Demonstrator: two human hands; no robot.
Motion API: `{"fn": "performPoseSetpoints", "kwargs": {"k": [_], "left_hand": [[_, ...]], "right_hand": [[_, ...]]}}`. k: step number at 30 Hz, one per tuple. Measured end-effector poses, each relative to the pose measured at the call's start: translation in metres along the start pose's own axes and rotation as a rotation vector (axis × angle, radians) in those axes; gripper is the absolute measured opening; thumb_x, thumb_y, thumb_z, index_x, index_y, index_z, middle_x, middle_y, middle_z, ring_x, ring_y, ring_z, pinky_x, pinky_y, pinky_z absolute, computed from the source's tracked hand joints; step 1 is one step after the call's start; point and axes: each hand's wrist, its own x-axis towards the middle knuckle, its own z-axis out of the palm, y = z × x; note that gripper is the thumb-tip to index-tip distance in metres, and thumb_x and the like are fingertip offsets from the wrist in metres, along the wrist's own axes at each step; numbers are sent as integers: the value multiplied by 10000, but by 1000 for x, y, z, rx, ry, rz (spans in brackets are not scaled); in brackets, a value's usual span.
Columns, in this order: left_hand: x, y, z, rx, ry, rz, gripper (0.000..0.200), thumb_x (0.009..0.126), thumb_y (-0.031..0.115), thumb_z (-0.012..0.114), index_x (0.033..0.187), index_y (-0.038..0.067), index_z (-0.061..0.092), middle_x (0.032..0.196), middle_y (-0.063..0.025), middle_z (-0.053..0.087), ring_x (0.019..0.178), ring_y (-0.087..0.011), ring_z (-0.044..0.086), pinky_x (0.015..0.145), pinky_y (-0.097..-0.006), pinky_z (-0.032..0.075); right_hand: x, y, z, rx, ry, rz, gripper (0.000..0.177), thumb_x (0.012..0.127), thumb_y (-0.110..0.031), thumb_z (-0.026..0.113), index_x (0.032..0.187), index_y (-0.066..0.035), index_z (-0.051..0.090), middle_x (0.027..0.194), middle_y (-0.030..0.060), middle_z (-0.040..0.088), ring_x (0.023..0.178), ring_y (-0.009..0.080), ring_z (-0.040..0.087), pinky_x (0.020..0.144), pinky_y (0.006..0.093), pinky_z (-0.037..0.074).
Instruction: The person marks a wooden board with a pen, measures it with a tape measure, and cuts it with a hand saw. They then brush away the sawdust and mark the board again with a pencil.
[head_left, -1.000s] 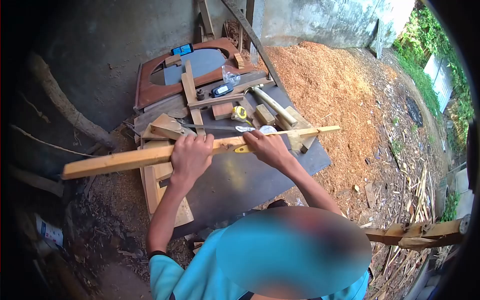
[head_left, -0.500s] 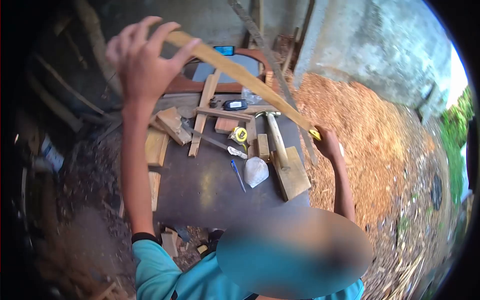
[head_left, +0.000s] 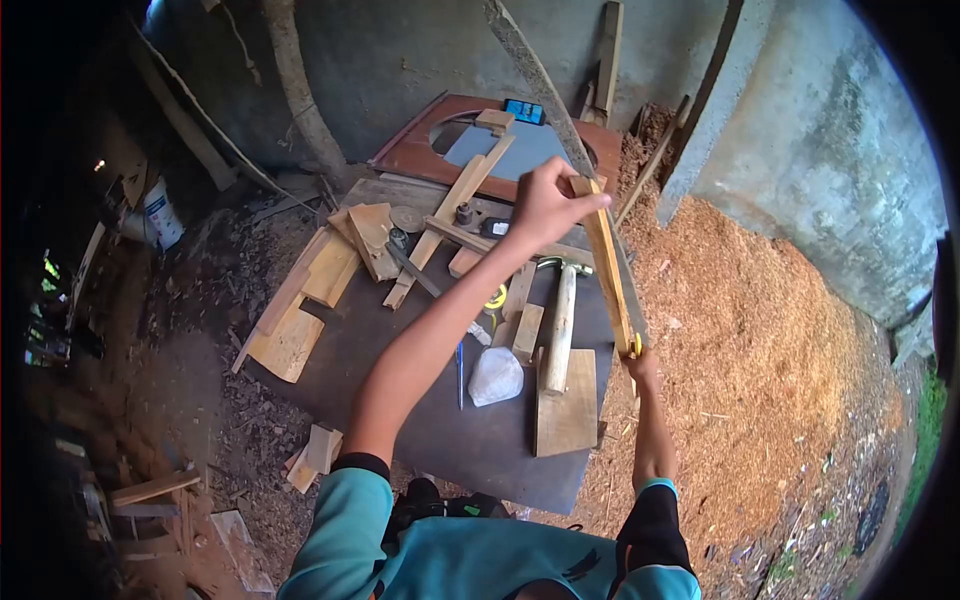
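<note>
My left hand (head_left: 550, 208) pinches the upper end of a narrow wooden strip (head_left: 606, 262), which slants down to the right above the table's right side. Near the strip's lower end, my right hand (head_left: 643, 366) is closed around something yellow (head_left: 635, 346), too small to make out fully. Below and left of the strip, a hammer (head_left: 562, 330) lies with its handle on a wooden block (head_left: 568, 410). A white lump (head_left: 495, 377) sits beside a blue pen (head_left: 460, 376). A yellow tape measure (head_left: 496, 297) is partly visible near my left forearm.
The dark table (head_left: 420, 425) bears several wood pieces (head_left: 287, 343) at its left. A brown frame (head_left: 405, 135) with a phone (head_left: 524, 111) lies at the back. Wood shavings (head_left: 740, 350) cover the ground at right. A long grey bar (head_left: 540, 80) rises behind the strip.
My left hand has moved right and down, and the strip now points more steeply downward. My right hand stays at its lower end. The view has shifted, showing more of the table's left side.
</note>
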Motion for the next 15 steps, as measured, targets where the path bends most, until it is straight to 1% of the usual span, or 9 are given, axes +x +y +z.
{"fn": "performPoseSetpoints", "kwargs": {"k": [1,2,5,6,9,10,11,13,15], "left_hand": [[-1,0,5,73,5,-10,329,673,194,803,785,25,544,769,-63,643,701,-98,605,630,-251,491],[-5,0,13,-19,43,-21,354,658,226,813,734,34,526,693,-46,614,627,-84,571,579,-249,475],[-7,-3,27,200,44,2,373,651,255,816,687,42,512,625,-38,583,577,-82,550,539,-251,461],[-9,-8,33,100,32,21,369,659,263,807,655,31,519,604,-47,584,556,-86,547,522,-257,457],[-20,-28,52,142,-80,-2,353,671,258,793,651,18,535,610,-62,601,555,-101,560,522,-267,457],[-25,-29,56,165,-136,-32,306,694,229,766,658,11,554,617,-78,614,562,-126,581,532,-282,462],[-31,-29,61,209,-141,-69,261,711,200,738,671,13,561,608,-83,612,573,-148,596,549,-295,469],[-39,-46,68,214,-122,-77,239,720,189,722,687,13,564,613,-76,611,576,-152,593,562,-299,470],[-45,-56,69,196,-160,-145,241,722,193,720,690,15,562,635,-74,613,604,-145,594,581,-296,472]], "right_hand": [[3,8,12,100,22,47,281,714,-157,722,967,-54,658,783,97,672,715,193,635,582,346,491],[18,31,36,238,28,74,248,755,-102,698,996,-58,658,854,65,677,763,164,630,611,312,507],[19,21,37,329,34,247,240,804,-57,644,1042,-35,629,914,84,658,802,169,626,652,302,514],[14,9,26,508,-55,301,299,848,-59,591,1144,-34,565,1013,105,621,844,189,621,663,311,517],[5,-11,9,749,-149,320,389,872,-39,540,1255,-52,476,1081,101,579,861,205,614,657,320,516],[5,-16,5,697,-195,271,438,891,-70,522,1316,-66,415,1092,101,561,890,213,607,682,329,512],[8,-18,5,695,-205,230,443,896,-82,520,1325,-71,409,1099,104,559,908,214,601,692,332,510],[13,-21,2,687,-217,155,452,906,-107,516,1341,-81,396,1113,110,555,943,214,589,712,338,506],[17,-24,-5,625,-250,140,456,917,-135,507,1353,-91,382,1168,123,545,975,199,570,731,345,503]]}}
